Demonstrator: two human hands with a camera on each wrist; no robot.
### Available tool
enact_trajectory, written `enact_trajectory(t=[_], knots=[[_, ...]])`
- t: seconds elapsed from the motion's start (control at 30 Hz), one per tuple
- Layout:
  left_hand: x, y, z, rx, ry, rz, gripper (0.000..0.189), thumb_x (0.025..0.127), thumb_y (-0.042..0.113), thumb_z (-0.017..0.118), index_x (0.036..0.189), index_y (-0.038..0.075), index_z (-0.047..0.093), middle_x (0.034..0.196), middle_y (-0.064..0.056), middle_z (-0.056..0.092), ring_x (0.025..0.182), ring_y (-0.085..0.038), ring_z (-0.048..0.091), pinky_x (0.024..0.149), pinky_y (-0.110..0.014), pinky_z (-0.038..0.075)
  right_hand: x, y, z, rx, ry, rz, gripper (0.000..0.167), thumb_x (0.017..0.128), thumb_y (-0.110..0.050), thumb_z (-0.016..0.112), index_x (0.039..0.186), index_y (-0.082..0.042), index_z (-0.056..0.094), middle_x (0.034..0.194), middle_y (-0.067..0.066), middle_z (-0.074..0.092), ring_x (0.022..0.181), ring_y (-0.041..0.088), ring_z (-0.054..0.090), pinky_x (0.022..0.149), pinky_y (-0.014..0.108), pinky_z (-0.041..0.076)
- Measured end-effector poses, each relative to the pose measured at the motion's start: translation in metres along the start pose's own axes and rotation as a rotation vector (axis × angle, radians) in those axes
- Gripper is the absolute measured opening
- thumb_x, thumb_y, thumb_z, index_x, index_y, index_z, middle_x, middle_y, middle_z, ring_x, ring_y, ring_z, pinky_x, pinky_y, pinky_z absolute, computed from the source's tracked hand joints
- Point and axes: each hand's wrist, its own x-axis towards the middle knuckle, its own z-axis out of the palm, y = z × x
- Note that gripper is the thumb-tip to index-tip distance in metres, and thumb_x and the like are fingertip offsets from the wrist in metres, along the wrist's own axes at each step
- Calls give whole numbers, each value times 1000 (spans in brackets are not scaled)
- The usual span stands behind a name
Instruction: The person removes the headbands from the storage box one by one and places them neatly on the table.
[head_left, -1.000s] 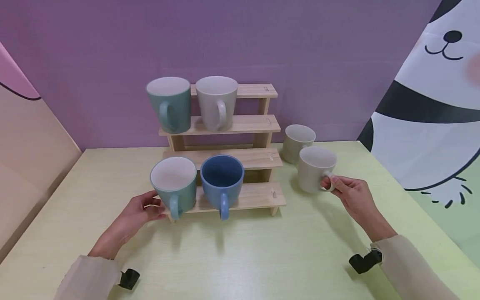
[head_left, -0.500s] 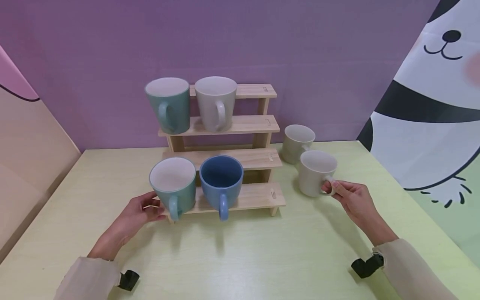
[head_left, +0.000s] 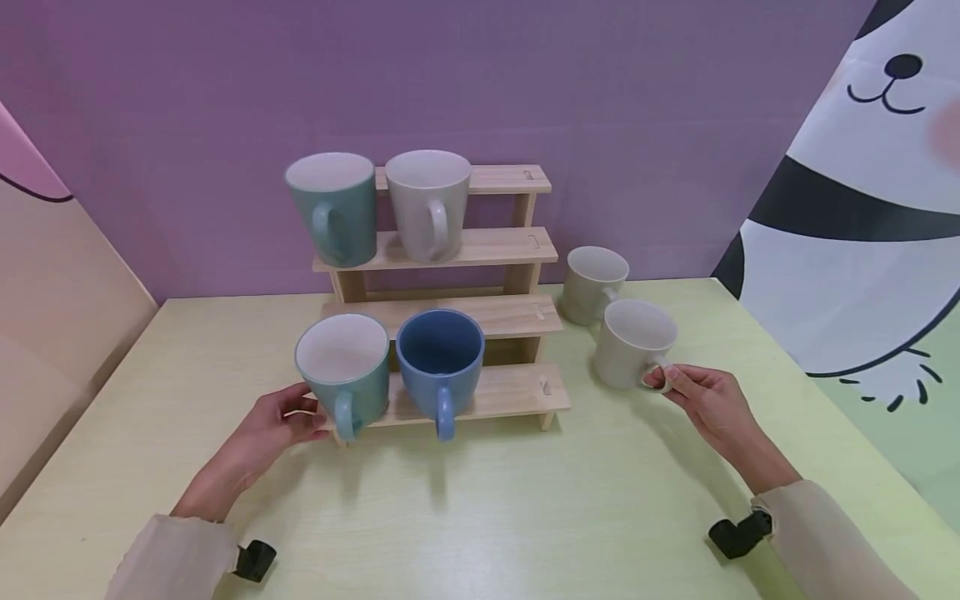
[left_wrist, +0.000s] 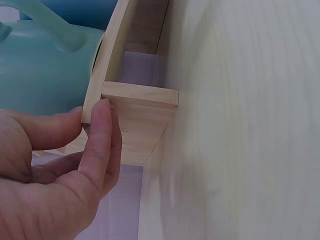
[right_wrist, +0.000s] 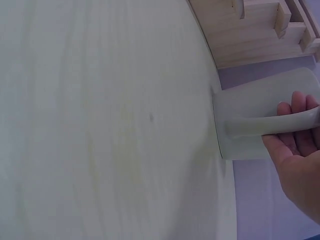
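A tiered wooden rack [head_left: 517, 393] stands near the middle of the table. My left hand [head_left: 262, 432] pinches the left end of its lowest board [left_wrist: 95, 95] between thumb and fingers. Right beside that hand, a teal mug [head_left: 351, 392] with white inside sits on this board. To the right of the rack, my right hand [head_left: 708, 407] holds an off-white mug [head_left: 628, 357] by its handle [right_wrist: 270, 125], fingers through the loop. The mug is upright, its base right at the tabletop in the right wrist view.
A blue mug [head_left: 442, 387] shares the lowest board. Higher up on the rack stand another teal mug [head_left: 351, 225] and a white mug [head_left: 450, 212]. A second off-white mug [head_left: 581, 292] is close behind the held one, near the purple backdrop [head_left: 637, 125].
The mug in my right hand has come slightly nearer and to the right, away from the one behind it. My left hand keeps its grip on the rack. The head view shifts slightly.
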Motion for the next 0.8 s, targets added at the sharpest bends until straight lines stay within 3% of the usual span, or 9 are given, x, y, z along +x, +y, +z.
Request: enact_trajectory(t=[0.47, 0.63, 0.8], knots=[[2, 0, 0, -13, 7, -1, 54, 91, -4, 51, 141, -12, 31, 105, -18, 48, 88, -14, 60, 86, -33, 58, -2, -6, 3, 3, 9, 55, 27, 97, -3, 49, 94, -9, 74, 93, 0, 73, 91, 7, 68, 82, 17, 55], [2, 0, 0, 10, 10, -6, 54, 92, -4, 50, 142, -11, 30, 110, -21, 48, 91, -19, 60, 87, -34, 57, -4, -13, 6, -89, 86, 106, 22, 96, -7, 54, 91, -14, 74, 90, -5, 72, 89, 2, 66, 80, 13, 54], [1, -1, 0, 12, 7, -14, 54, 92, -3, 50, 142, -11, 30, 111, -21, 48, 92, -19, 60, 87, -34, 57, -5, -18, 8, -242, 230, 122, 18, 93, -9, 60, 85, -21, 72, 84, -14, 70, 82, -3, 63, 77, 8, 52]])
